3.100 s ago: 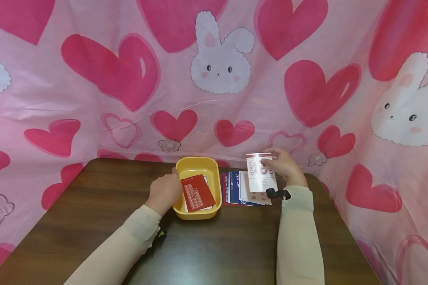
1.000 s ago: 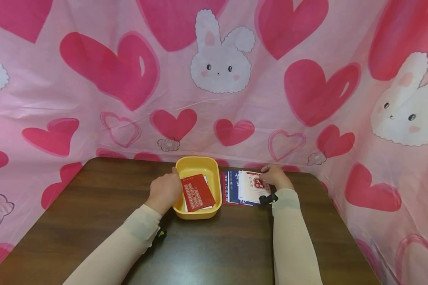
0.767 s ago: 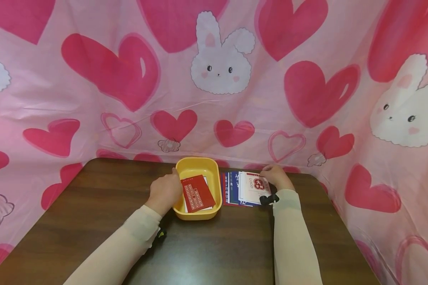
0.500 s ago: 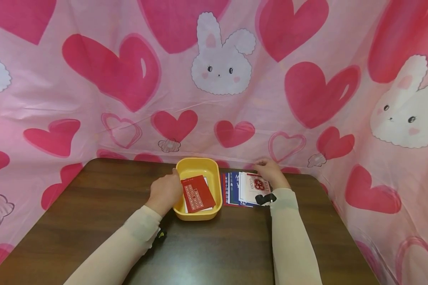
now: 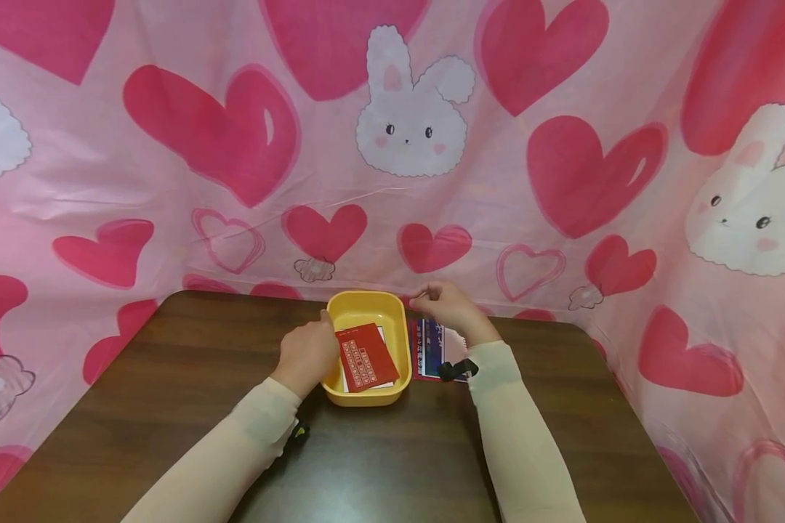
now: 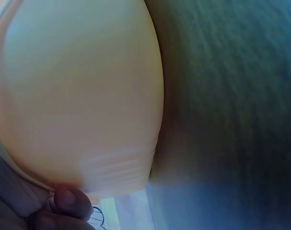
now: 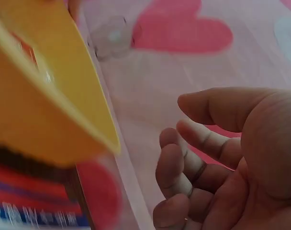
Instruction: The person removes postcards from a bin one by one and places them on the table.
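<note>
My left hand (image 5: 309, 354) grips the left rim of a yellow plastic tub (image 5: 364, 400); in the left wrist view its fingertips (image 6: 71, 201) curl over the rim. Inside the tub lies a red card (image 5: 369, 356) with pale printing, on top of a white one. My right hand (image 5: 454, 309) hovers by the tub's right back corner, above a row of overlapping cards (image 5: 427, 352) in red, blue and white. The right wrist view shows its fingers (image 7: 169, 165) loosely bent, thumb apart, holding nothing. The right hand and wrist hide part of the row.
A dark wood table (image 5: 392, 465) carries the tub and cards near its back edge. Behind it hangs a pink cloth (image 5: 379, 200) with hearts and rabbits, which also covers both sides. A black wrist camera (image 5: 456, 370) sits on the right wrist, over the cards.
My right hand held a white card reading GOOD above the row, laid it on the row and released it. It has since moved left toward the tub. The left hand stayed put.
</note>
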`<state>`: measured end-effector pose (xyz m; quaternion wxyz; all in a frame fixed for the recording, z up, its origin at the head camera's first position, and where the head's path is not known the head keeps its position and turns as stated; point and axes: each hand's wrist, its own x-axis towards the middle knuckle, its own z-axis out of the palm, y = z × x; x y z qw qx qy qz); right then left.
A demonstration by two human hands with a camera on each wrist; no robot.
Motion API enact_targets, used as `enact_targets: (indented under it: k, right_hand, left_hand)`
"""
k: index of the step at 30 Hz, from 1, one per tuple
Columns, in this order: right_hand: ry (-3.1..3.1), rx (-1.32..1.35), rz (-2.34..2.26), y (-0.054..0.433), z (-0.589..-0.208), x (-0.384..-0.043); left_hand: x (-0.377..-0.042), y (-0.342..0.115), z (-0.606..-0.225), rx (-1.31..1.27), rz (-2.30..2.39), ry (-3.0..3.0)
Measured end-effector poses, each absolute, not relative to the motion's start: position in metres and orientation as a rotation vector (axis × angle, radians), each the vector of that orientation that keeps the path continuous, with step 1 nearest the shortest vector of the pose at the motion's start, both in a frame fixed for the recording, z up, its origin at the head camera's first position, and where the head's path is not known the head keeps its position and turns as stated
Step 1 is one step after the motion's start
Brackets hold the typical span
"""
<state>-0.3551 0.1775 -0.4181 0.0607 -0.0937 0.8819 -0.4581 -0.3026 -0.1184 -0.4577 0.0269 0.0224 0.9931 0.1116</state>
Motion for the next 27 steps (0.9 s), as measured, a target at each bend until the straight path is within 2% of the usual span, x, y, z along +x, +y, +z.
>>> enact_targets:
  k: [10, 15, 27]
  right_hand:
    - [2.611, -0.428, -1.155, 0.106, -0.413, -0.355]
    - [2.655, -0.401, -0.944, 0.075, -0.416, -0.364]
    - [2.921, -0.362, -0.398, 0.041, -0.434, -0.363]
  left_hand:
    - [-0.303, -0.119, -0.458, 0.087, 0.350, 3.074]
    - [-0.304, -0.120, -0.458, 0.084, 0.349, 3.061]
    - [-0.304, -0.120, -0.460, 0.095, 0.350, 3.078]
